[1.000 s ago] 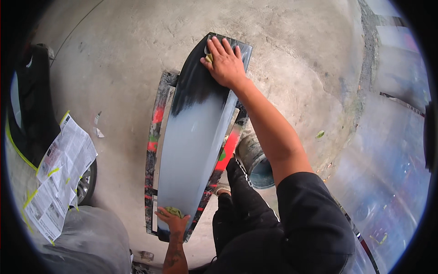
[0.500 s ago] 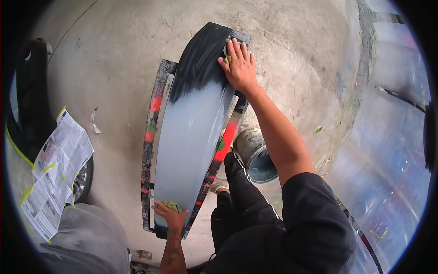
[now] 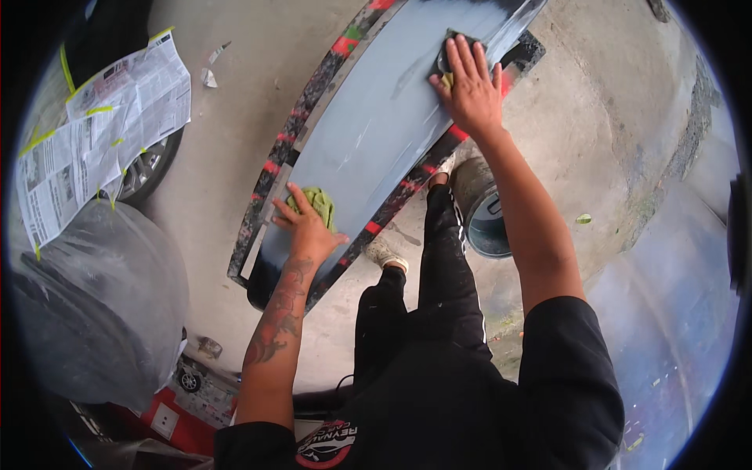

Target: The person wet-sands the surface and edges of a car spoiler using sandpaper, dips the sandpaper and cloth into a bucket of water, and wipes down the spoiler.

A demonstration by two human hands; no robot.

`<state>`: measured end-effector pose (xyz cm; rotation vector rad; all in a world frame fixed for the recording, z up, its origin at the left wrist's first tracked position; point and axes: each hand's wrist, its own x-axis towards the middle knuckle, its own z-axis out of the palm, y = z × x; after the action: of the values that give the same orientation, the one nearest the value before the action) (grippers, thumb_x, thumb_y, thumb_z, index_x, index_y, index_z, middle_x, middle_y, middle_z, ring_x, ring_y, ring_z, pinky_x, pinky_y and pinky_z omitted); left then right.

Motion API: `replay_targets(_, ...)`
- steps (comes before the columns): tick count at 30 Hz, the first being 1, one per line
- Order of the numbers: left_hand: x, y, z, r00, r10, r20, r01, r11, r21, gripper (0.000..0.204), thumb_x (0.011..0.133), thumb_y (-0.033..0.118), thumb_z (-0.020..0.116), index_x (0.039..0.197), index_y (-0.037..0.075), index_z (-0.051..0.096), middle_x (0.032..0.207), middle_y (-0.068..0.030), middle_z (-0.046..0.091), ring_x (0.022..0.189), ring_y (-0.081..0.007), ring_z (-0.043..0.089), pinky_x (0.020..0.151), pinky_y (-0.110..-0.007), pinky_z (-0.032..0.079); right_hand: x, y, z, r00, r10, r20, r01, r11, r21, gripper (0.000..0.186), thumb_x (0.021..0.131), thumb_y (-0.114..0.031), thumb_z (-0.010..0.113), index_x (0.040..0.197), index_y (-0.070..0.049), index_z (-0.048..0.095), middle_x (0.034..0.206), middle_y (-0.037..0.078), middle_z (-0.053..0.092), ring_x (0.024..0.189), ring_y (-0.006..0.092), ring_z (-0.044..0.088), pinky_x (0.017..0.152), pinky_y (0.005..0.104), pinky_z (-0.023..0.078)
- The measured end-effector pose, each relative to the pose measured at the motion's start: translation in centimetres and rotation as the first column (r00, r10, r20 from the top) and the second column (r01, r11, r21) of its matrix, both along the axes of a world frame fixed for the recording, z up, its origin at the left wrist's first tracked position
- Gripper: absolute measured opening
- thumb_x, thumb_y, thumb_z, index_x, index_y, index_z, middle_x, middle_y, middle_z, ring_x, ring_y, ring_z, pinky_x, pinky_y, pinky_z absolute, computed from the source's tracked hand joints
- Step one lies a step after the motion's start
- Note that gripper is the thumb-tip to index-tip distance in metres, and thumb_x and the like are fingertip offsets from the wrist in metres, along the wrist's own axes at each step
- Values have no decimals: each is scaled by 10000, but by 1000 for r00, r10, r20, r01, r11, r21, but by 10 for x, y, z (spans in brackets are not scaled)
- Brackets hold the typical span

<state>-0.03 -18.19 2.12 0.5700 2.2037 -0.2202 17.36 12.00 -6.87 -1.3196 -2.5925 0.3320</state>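
A long, curved panel [image 3: 368, 129], mostly grey with black at its ends, lies on a paint-spattered stand [image 3: 283, 145]. Toward its far right part, my right hand [image 3: 476, 98] presses a dark sanding sheet [image 3: 443, 59] flat against the surface. A yellowish bit of the sheet shows by the thumb, and the fingers are stretched over it. Near the panel's close end, my left hand [image 3: 307, 229] rests on a crumpled green cloth [image 3: 320, 201], its fingers spread around it. Pale streaks run over the grey between the hands. The panel's far end is cut off by the view's edge.
A dark bucket [image 3: 487, 223] stands right of the panel, beside my legs. At left, newspaper [image 3: 117, 125] taped with yellow covers part of a car above its wheel [image 3: 153, 168]. Clear plastic sheeting [image 3: 102, 290] bulges at lower left, above a red object [image 3: 176, 419].
My right hand has come from the panel's far black end back onto the grey, with the sheet. My left hand and the cloth are farther from the close end. The view has shifted and turned.
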Motion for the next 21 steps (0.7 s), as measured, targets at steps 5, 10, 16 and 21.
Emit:
replay_targets(5,-31,-58,-19,922,-295,-251,360,892,274,1010,743,39,814,1562,55,223,1509,-445,246,1399,-602,285,1153,-603,311,-47,-111,-18,990,-52,-133,59,997,50,728,1004,-571,457,1577,-140,333,1654,38,291,1530,319,232,1192,628,212)
replay_targets(10,-61,-117,22,961,-216,-174,277,767,578,331,810,24,664,1139,33,632,1094,-294,649,1038,-494,618,872,-512,530,-65,-354,17,948,319,18,-312,936,-161,745,979,-536,513,1590,-167,303,1669,17,250,1547,265,190,1212,610,183)
replay_targets(16,-59,-200,37,989,37,-143,67,750,658,236,776,138,682,987,32,677,931,-243,703,948,-460,661,822,-506,545,-63,-498,18,583,807,93,-778,588,-223,724,994,-548,462,1601,-194,286,1680,-27,221,1553,219,171,1247,555,106)
replay_targets(21,-61,-240,42,976,192,-99,-74,729,681,306,756,102,687,1033,-28,677,929,-206,734,908,-355,728,813,-406,547,-77,-373,27,934,332,127,-333,943,-20,738,993,-528,490,1593,-147,292,1682,16,218,1540,267,210,1225,594,142)
